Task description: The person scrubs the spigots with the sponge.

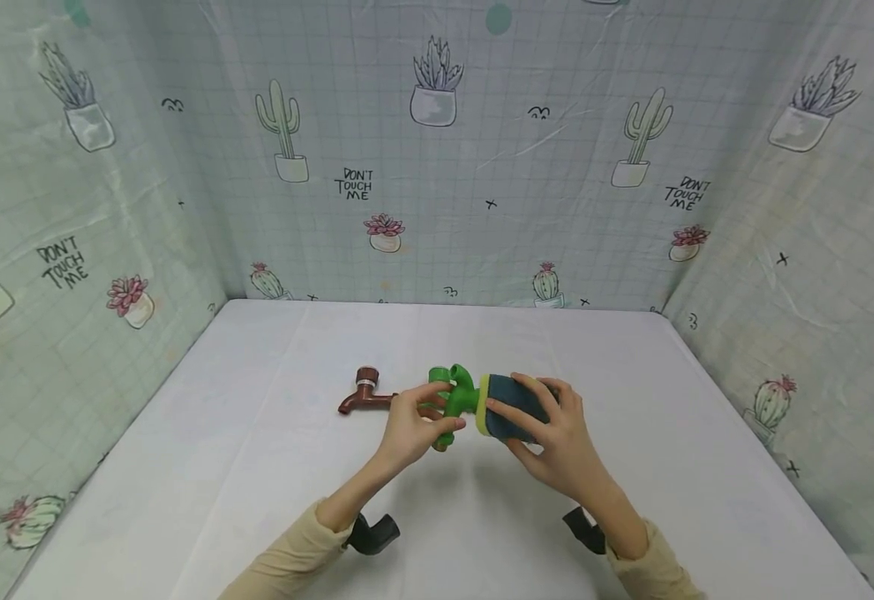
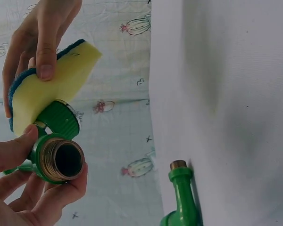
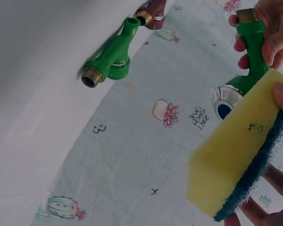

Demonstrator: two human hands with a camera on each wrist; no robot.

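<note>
My left hand (image 1: 410,429) grips a green tap (image 2: 45,157) by its body, raised above the table. The tap's brass threaded end points toward the left wrist camera. In my right hand (image 1: 567,442) is a sponge (image 1: 511,404), yellow with a dark blue scouring side, held between thumb and fingers. Its yellow face (image 3: 236,146) lies at the tap's knob end and hides part of it in the right wrist view. On the table behind the left hand lie a second green tap (image 3: 108,61) and a brown tap (image 1: 365,392), close together.
A white table (image 1: 272,475) spreads under both hands. Cloth printed with cacti (image 1: 437,208) hangs behind it and along both sides. Black curved pieces (image 1: 375,535) sit by both forearms.
</note>
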